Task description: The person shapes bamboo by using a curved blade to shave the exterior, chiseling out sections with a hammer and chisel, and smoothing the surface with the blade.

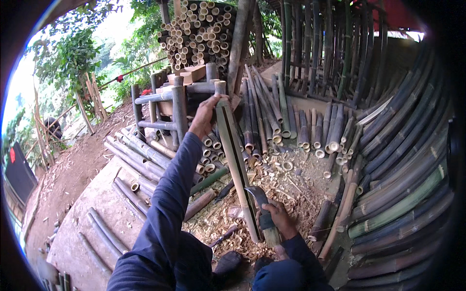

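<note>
My left hand (204, 116) is closed round the top end of a long bamboo piece (234, 165), held upright but leaning, its lower end down among the wood shavings. A dark slit or gap runs along its length. In my right hand (281, 219) is a short-handled tool with a curved metal head (257, 194); its exact kind is unclear. The tool's head lies against or very close to the lower part of the bamboo. The right fingers are wrapped round the tool near its dark middle.
Shavings (286, 189) litter the ground by my feet. Cut bamboo poles (398, 179) line the right side, and shorter ones (145, 160) lie at left. A bamboo frame (179, 111) stands ahead, with stacked bamboo (199, 34) behind. A knife-like tool (224, 235) lies near my shoe.
</note>
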{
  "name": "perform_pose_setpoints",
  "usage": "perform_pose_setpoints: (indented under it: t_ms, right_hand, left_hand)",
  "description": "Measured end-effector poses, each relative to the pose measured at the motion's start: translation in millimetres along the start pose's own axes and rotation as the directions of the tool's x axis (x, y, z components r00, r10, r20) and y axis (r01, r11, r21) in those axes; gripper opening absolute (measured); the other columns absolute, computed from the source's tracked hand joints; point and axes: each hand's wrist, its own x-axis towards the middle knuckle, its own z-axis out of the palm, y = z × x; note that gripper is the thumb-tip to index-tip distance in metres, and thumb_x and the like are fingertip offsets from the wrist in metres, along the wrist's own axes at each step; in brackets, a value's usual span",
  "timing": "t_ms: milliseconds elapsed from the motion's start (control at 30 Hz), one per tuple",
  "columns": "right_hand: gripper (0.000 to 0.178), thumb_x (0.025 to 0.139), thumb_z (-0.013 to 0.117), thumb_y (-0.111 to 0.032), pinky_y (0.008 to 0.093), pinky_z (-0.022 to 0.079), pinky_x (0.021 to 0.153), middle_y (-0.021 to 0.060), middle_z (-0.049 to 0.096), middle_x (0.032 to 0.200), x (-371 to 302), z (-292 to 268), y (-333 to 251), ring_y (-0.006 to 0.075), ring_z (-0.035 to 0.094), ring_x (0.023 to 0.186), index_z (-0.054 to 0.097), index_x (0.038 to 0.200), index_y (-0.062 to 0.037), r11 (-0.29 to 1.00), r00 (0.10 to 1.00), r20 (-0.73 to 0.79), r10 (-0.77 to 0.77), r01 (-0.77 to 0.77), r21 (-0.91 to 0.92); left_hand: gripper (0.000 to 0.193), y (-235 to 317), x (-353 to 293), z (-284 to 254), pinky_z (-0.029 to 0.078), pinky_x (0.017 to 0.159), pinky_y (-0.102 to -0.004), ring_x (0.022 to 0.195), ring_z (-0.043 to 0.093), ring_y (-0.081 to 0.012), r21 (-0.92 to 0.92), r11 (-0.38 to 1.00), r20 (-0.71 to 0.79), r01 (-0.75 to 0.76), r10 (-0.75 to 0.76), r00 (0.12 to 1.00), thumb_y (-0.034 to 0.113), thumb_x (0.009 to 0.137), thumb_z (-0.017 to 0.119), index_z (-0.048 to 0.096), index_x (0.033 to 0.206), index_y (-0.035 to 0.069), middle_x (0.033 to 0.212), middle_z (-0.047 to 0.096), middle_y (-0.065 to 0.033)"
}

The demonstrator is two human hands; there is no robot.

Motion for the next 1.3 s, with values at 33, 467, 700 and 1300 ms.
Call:
perform_pose_setpoints:
  t_ms: [33,467,700,1300]
  right_hand:
    - [0.029,0.098,0.053,-0.017,0.0352,0.057,0.055,0.0119,0.069,0.075,0,-4,9,0.0221,0.068,0.058,0.063,0.117,0.0034,1.0,1.0,-0.009,0.016,-0.015,0.007]
    - [0.036,0.098,0.051,-0.022,0.0359,0.056,0.056,0.0136,0.067,0.073,-5,-26,85,0.0224,0.066,0.058,0.061,0.121,0.0038,0.982,0.989,-0.01,0.149,-0.147,0.119]
    - [0.037,0.095,0.055,-0.022,0.0355,0.057,0.059,0.0115,0.067,0.074,-7,-36,-1,0.0227,0.067,0.061,0.059,0.123,0.003,0.987,0.992,0.075,0.097,-0.105,0.121]
    - [0.061,0.09,0.059,0.0,0.0466,0.056,0.073,0.0166,0.062,0.084,100,28,-231,0.0341,0.065,0.075,0.053,0.149,-0.0149,-0.432,0.597,0.485,-0.639,0.243,-0.869]
  left_hand:
    - [0.041,-5,4,-5,0.057,0.076,-0.033,0.082,0.069,-0.0166,-0.068,0.996,-0.003,0.051,-0.052,0.999,0.042,0.107,0.051,0.07,0.116,0.007,0.096,0.072,-0.0054]
    - [0.048,-74,56,-60,0.06,0.074,-0.0381,0.08,0.071,-0.022,-0.073,0.982,-0.108,0.176,-0.183,0.977,0.046,0.107,0.047,0.067,0.121,0.005,0.093,0.072,-0.0106]
    - [0.046,-85,62,-40,0.059,0.072,-0.0336,0.079,0.071,-0.0191,-0.07,0.986,-0.087,0.152,-0.158,0.984,0.046,0.105,0.052,0.072,0.116,0.006,0.092,0.073,-0.0091]
    - [0.046,-35,54,42,0.056,0.081,-0.03,0.092,0.068,-0.0134,0.162,0.987,0.003,0.013,-0.013,1.0,0.039,0.106,0.054,0.069,0.125,0.0,0.108,0.072,-0.0065]
